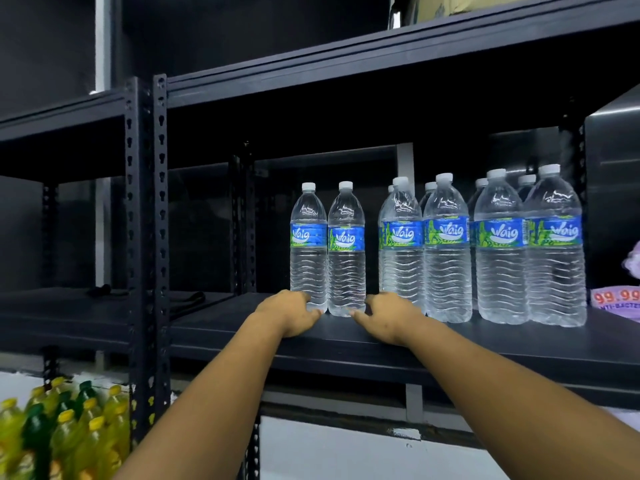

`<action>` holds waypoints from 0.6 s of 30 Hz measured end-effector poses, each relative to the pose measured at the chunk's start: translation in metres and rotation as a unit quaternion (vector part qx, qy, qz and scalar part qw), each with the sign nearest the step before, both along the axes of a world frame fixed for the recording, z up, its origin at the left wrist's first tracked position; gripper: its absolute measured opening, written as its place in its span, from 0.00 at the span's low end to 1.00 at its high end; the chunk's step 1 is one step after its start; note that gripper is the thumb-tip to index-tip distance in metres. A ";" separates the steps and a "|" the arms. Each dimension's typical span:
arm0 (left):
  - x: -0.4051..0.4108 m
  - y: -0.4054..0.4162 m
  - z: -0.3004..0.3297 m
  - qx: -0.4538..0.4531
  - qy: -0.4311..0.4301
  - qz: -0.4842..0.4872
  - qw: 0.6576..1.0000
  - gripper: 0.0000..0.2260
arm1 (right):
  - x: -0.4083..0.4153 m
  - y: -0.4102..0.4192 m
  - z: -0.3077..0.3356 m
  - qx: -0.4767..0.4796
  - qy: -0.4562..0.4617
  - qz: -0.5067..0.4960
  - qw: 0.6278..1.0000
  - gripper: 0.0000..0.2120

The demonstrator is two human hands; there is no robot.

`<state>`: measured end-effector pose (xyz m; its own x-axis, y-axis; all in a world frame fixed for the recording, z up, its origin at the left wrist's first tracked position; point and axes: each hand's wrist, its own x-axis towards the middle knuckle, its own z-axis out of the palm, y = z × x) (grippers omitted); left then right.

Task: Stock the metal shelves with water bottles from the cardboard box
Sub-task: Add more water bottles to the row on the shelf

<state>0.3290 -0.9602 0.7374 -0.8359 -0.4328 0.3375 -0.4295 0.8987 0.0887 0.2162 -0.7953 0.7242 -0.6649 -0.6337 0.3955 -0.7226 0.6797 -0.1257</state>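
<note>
Two clear water bottles with blue-green labels stand side by side on the dark metal shelf. My left hand holds the base of the left bottle, fingers at its side and thumb in front. My right hand holds the base of the right bottle the same way. Both bottles are upright with their bottoms on the shelf. A group of several more bottles stands in rows just to the right, a small gap away.
The shelf's left part is bare up to the perforated uprights. Yellow and green bottles sit low at the left. A pink printed pack lies at the right edge. Cardboard rests on the shelf above.
</note>
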 end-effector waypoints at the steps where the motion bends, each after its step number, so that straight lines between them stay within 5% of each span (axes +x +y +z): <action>1: 0.004 0.008 0.001 -0.001 -0.002 -0.001 1.000 0.26 | 0.004 0.008 0.001 -0.001 0.000 0.001 1.000 0.25; 18: 0.067 0.153 -0.022 0.026 -0.010 -0.016 0.999 0.26 | 0.073 0.155 -0.019 0.012 -0.015 0.013 1.000 0.28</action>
<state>0.3962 -0.8074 0.7149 -0.8564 -0.4214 0.2982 -0.4023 0.9068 0.1262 0.2892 -0.6403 0.7054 -0.6593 -0.6601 0.3601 -0.7364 0.6636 -0.1317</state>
